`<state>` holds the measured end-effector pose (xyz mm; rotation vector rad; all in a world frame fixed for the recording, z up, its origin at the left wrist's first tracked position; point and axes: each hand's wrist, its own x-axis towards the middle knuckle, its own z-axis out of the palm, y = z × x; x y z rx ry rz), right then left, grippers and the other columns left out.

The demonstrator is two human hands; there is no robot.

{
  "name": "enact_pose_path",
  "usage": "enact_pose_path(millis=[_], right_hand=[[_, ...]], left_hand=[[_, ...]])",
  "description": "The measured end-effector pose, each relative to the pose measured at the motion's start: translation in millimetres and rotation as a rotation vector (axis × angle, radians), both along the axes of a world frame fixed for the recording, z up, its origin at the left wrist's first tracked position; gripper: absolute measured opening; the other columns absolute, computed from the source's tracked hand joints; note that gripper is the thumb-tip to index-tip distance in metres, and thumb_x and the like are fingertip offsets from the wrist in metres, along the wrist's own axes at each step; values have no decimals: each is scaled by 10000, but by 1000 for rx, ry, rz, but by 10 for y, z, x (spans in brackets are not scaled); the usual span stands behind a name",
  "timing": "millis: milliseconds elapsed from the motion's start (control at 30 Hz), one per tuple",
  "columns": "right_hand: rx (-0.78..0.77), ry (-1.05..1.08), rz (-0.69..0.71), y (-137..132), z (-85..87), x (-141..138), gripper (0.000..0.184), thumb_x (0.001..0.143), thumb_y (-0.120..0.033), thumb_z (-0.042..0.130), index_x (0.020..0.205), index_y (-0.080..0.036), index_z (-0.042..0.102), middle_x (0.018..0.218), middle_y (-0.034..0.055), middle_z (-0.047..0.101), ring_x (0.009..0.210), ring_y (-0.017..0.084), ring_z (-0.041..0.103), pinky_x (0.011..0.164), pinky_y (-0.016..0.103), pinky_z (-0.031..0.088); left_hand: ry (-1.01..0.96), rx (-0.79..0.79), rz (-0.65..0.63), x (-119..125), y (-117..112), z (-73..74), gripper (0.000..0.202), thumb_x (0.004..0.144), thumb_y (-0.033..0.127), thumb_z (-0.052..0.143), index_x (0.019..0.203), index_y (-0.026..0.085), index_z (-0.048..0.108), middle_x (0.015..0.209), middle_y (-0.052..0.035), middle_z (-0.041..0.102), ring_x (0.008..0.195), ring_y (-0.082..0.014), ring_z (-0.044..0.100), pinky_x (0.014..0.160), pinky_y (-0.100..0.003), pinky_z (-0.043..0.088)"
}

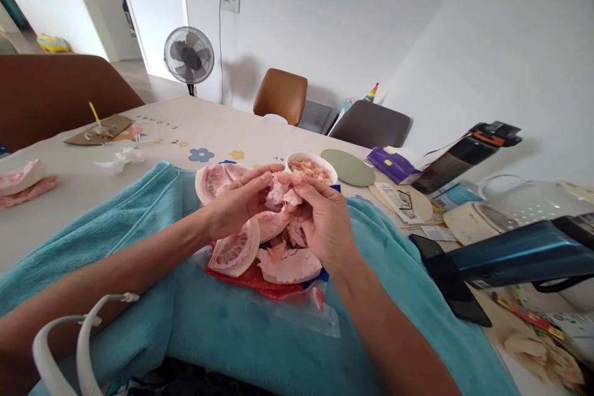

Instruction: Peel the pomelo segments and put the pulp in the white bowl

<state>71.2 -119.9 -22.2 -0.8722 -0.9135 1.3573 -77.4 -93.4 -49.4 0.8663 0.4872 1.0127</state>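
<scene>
My right hand (328,219) is closed in a pinch on a torn pomelo segment (277,190) with pale pink membrane and pulp. My left hand (239,198) grips the segment's other side with curved fingers, its fingertips partly hidden. Just below the hands, thick pomelo rind pieces (236,249) and scraps of peeled membrane (297,235) lie on a red and blue plastic bag (260,279). Another rind piece (206,180) with pink lining is behind my left wrist. Beyond my fingers stands a white bowl (333,173) holding loose pomelo pulp.
A teal blanket (204,315) covers the near table edge. On the right are a green round mat (348,167), a purple tissue pack (394,164), glasses (406,204), a black phone (448,281) and a blue bottle (515,250). More rind (23,178) lies far left.
</scene>
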Motion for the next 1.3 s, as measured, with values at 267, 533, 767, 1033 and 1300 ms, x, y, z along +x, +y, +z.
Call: enact_pose_path(millis=[267,533,767,1033,1300], right_hand=[[-16,-6,78,18,-61,-21,179,645,-323,804,723,-188,716,583,-44,602,471,79,508,424,217,470],[-80,33,178,112,-123,34,212,633,-327,813,691,-182,670,546,-51,565,450,81,478,389,214,458],[15,-99,36,85,-129,-10,248,647,-354,815,788,-197,683,650,-39,629,545,99,541,480,228,467],[162,-397,-64,104,-150,17,262,689,-370,788,867,-210,681,718,-34,602,661,102,533,623,238,443],[253,-502,-231,-28,24,39,106,770,-320,696,787,-220,667,636,-24,586,595,118,528,553,254,442]], left_hand=[[161,192,92,18,-45,-29,416,777,309,752,1164,210,637,977,-38,685,874,-148,629,815,-293,487],[263,268,167,-18,-45,34,269,739,269,737,933,196,566,799,24,591,735,-119,575,684,-259,473],[244,190,115,-19,-62,70,209,703,165,690,876,201,578,740,40,555,709,-104,537,676,-237,430],[160,76,157,-8,-71,64,179,696,234,739,777,187,587,731,33,574,646,-89,509,600,-221,422],[210,146,308,10,-26,50,186,687,197,750,698,173,566,658,43,541,578,-63,458,541,-208,346]])
